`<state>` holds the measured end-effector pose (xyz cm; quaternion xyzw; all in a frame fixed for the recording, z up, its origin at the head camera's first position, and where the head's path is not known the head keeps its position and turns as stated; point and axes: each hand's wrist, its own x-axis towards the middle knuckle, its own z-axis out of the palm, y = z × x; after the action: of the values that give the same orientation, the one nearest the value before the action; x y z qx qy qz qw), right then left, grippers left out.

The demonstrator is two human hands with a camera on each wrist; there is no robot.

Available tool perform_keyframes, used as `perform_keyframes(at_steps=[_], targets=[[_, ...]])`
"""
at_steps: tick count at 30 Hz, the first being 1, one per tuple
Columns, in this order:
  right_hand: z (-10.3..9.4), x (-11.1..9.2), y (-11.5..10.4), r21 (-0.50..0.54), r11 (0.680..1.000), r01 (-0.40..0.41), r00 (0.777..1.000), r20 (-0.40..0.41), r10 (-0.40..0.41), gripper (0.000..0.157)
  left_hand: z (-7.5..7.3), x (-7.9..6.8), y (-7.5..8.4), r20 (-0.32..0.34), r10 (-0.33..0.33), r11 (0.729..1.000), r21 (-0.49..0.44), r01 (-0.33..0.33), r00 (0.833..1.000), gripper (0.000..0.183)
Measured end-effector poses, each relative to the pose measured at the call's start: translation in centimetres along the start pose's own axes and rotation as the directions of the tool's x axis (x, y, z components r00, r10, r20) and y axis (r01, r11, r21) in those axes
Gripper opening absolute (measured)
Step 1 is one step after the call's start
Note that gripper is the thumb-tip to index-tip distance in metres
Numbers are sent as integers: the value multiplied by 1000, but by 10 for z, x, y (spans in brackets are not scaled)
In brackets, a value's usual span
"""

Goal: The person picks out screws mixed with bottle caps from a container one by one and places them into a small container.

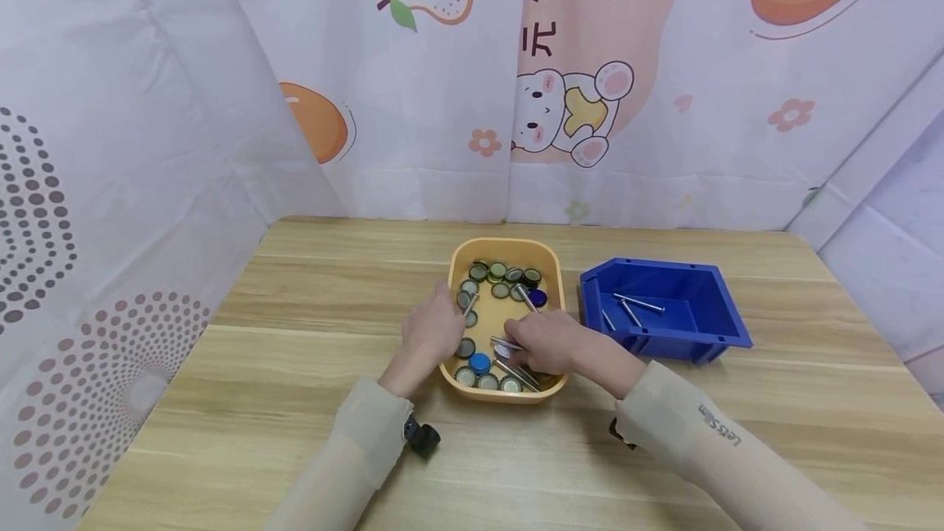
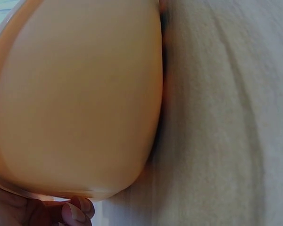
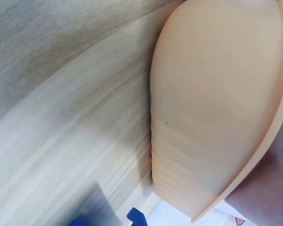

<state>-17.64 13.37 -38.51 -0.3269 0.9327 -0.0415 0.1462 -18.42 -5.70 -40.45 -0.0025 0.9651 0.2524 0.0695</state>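
Observation:
A yellow plastic basin (image 1: 504,393) holds bottle caps (image 1: 479,363) and several long silver bolts. My left hand (image 1: 435,326) grips its left rim; in the left wrist view curled fingertips (image 2: 79,210) show against the outer wall. Close beside that hand, a bolt (image 1: 470,304) leans inside the basin. My right hand (image 1: 549,341) reaches over the right rim into the basin, its fingers around one end of a bolt (image 1: 505,342). More bolts (image 1: 516,375) lie under this hand, partly hidden by it. Another bolt (image 1: 527,297) rests by the far caps.
A blue open-front bin (image 1: 704,334) stands right of the basin with a few bolts (image 1: 638,302) inside. All of it is on a wood-grain table (image 1: 324,334). A printed curtain (image 1: 413,146) hangs behind the table's far edge.

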Motion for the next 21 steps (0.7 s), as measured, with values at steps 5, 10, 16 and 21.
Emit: perform_keyframes(at_steps=[5, 10, 16, 21], targets=[[3, -2, 2, -1, 999, 53, 997, -63, -53, 16, 2, 0, 0, 6, 4, 1000, -5, -4, 1000, 26], [5, -1, 3, 49, 996, 79, 992, -100, -74, 15, 2, 0, 0, 0, -3, 1000, -3, 3, 1000, 28], [1, -1, 5, 160, 983, 96, 986, -151, -71, 8, 0, -1, 1, 1, -6, 1000, -15, 6, 1000, 33], [-1, -2, 4, 181, 978, 101, 983, -171, -70, 9, -1, -1, 0, -8, -2, 1000, -13, 2, 1000, 34]])
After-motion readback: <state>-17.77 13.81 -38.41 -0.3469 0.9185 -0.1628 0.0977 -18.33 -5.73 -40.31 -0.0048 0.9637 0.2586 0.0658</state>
